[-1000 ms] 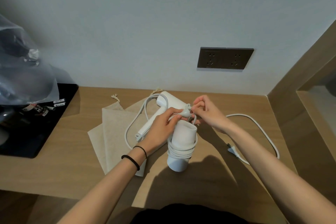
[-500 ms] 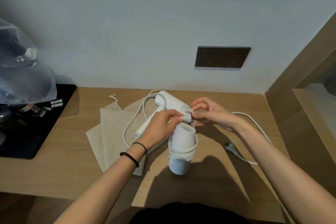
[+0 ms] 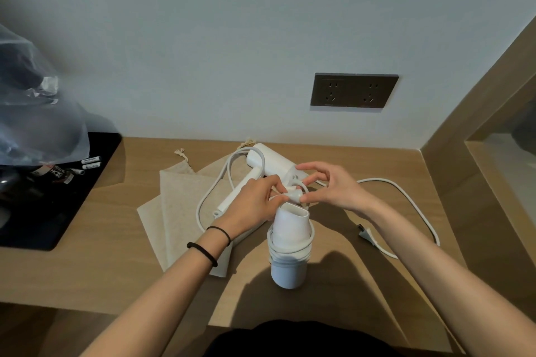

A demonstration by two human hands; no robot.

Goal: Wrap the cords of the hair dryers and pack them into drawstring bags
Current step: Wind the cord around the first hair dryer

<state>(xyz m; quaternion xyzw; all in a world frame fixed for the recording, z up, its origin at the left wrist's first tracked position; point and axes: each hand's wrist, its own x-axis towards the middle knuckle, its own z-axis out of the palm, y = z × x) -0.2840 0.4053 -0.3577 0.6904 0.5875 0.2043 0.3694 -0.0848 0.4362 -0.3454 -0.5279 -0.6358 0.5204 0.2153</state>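
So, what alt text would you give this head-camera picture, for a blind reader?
A left hand and right hand pinch the plug of the cord wound round a white hair dryer. Behind, a second dryer lies on beige drawstring bags on a wooden desk, its loose cord trailing right.

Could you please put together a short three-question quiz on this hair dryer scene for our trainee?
1. True or false: the cord is coiled round the upright hair dryer.
2. Where does the second hair dryer lie? A) on the drawstring bags B) inside a bag C) on the black tray
3. Fill in: the black bands sit on the ___ wrist.
Key: 1 true; 2 A; 3 left.
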